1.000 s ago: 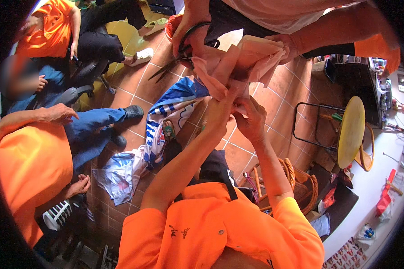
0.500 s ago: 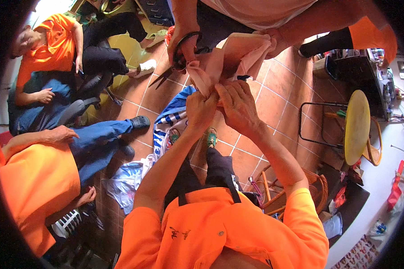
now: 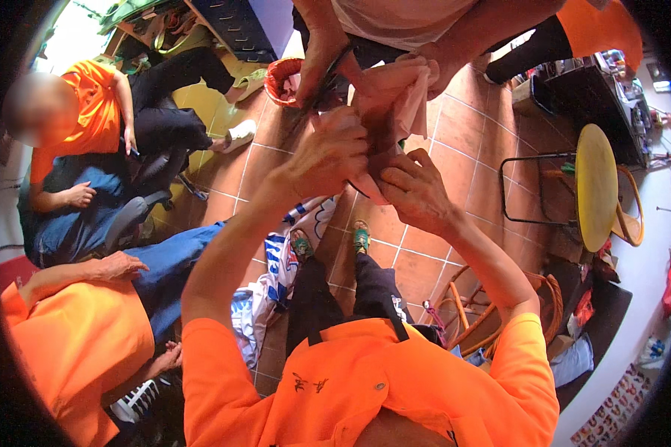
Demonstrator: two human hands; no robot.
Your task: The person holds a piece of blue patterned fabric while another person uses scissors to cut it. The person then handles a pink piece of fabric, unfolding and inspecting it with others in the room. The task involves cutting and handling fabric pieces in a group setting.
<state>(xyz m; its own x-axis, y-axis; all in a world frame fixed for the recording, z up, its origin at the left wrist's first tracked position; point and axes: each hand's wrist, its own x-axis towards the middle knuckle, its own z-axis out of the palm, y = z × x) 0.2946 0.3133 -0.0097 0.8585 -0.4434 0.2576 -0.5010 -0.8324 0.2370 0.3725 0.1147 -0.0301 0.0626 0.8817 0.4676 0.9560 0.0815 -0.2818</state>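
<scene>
A pale pink cloth (image 3: 408,97) hangs between me and a person standing opposite. My left hand (image 3: 332,153) is closed on its near edge, fingers curled in. To the right and a little nearer, my right hand (image 3: 416,190) pinches another part of the cloth, with a strip of it stretched between my two hands. The other person's hand (image 3: 429,67) grips the cloth's far side. In that person's other hand are dark-handled scissors (image 3: 334,71), their blades blurred beside my left hand.
Two people in orange shirts sit at the left. A blue-and-white printed cloth (image 3: 276,272) lies by my feet on the tiled floor (image 3: 417,272). A red bag (image 3: 282,80) is beyond my left hand. At the right stand a yellow round-topped stool (image 3: 595,186) and a rattan chair (image 3: 552,305).
My hands, close together before, have moved apart: the left away from me, the right nearer and rightward. The cloth between them is pulled out. The other person's scissors have shifted and blurred.
</scene>
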